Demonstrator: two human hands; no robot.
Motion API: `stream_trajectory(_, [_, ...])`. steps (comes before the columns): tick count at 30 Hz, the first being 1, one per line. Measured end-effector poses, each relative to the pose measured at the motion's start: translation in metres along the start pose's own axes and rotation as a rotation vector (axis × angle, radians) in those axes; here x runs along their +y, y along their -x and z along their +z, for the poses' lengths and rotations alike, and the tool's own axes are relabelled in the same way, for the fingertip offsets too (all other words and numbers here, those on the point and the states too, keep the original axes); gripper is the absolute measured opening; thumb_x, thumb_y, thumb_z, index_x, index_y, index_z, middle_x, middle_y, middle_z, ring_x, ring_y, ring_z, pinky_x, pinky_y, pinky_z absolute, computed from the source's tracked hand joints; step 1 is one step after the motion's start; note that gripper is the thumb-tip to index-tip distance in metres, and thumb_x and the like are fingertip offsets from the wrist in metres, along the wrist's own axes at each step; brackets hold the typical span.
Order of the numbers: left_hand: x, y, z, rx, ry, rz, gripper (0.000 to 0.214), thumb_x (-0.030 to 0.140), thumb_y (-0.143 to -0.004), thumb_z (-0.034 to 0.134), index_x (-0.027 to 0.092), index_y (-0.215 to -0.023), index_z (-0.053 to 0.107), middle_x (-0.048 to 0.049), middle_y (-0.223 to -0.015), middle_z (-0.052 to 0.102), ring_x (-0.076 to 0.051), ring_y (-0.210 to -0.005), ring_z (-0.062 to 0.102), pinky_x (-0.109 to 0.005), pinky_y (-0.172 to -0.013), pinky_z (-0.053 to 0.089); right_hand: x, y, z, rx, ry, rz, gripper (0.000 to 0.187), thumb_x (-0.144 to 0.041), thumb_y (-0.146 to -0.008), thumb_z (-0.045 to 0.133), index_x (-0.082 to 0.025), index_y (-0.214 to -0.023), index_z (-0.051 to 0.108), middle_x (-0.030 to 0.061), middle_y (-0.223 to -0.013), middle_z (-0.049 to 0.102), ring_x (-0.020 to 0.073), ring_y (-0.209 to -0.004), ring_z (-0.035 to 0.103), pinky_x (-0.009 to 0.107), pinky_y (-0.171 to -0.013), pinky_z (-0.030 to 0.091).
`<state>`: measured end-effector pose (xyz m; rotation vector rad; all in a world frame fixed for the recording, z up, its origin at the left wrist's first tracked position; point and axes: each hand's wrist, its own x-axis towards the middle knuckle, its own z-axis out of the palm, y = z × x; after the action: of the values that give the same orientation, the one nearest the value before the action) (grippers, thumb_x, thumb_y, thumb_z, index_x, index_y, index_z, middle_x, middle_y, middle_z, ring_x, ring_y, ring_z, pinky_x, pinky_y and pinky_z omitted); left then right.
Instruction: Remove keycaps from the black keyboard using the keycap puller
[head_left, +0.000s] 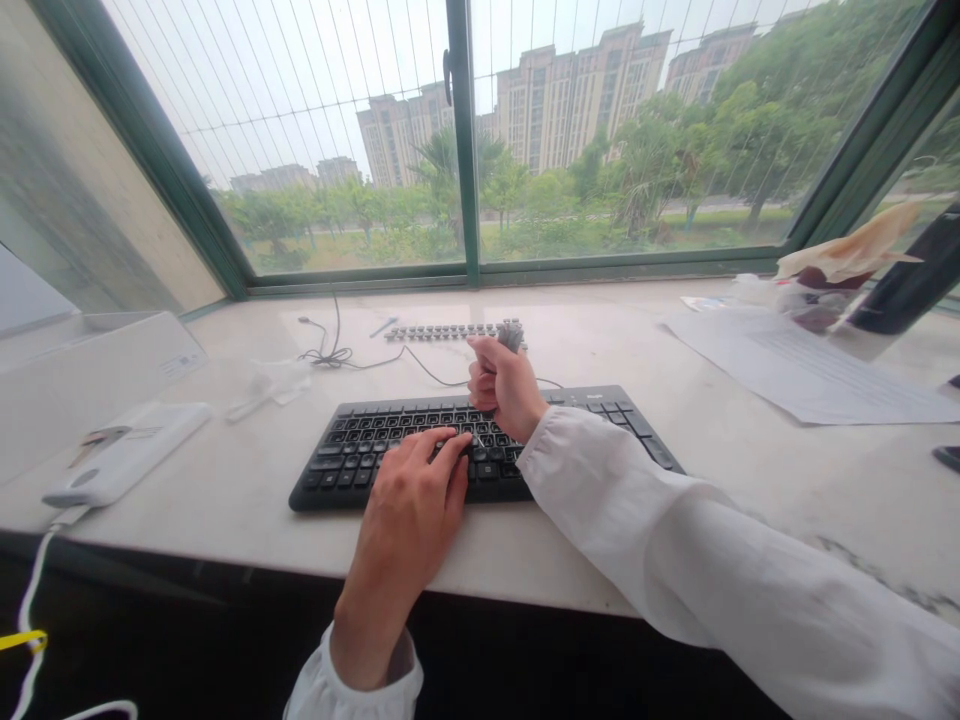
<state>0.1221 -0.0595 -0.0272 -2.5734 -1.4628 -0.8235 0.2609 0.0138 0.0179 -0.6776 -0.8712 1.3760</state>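
Head view. Left hand [409, 495]: palm down, fingers bent over the black keyboard [341, 480], tips at the near keys (whether they pinch one, cannot tell). Right hand [508, 385]: fist raised just above the keyboard's far middle, fingers clamped on a grey brush [511, 334], bristles showing at the top. Keyboard: lying flat on the tabletop [247, 490], many key places bare of caps. Key caps [439, 332]: loose, in rows beyond it, near the window. Cable [420, 362]: grey, partly coiled. White box [112, 365]: far left, contents hidden. Clear bag [281, 382]: crumpled, beside the box, contents unclear. Paper sheets [795, 365]: right.
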Motion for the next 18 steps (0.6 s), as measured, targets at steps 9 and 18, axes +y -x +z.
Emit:
stream_trajectory(9, [0.001, 0.0, 0.0, 0.017, 0.01, -0.006, 0.029, 0.024, -0.093, 0.048, 0.027, -0.118, 0.06, -0.0049, -0.118, 0.061, -0.022, -0.109, 0.055, -0.042, -0.095, 0.045, -0.001, -0.005, 0.003, 0.054, -0.079, 0.063, 0.043, -0.029, -0.076, 0.056, -0.023, -0.056, 0.019, -0.012, -0.04, 0.015, 0.0037, -0.036, 0.008, 0.02, -0.034, 0.007])
stream_trajectory(18, [-0.001, 0.002, -0.001, 0.013, 0.051, 0.025, 0.027, 0.023, -0.093, 0.048, 0.028, -0.115, 0.062, -0.0035, -0.119, 0.06, -0.02, -0.109, 0.055, -0.04, -0.095, 0.045, 0.002, 0.006, -0.008, -0.069, -0.071, 0.08, 0.048, -0.045, -0.071, 0.068, -0.022, -0.058, 0.028, -0.0112, -0.042, 0.025, 0.0042, -0.036, 0.017, 0.02, -0.036, 0.013])
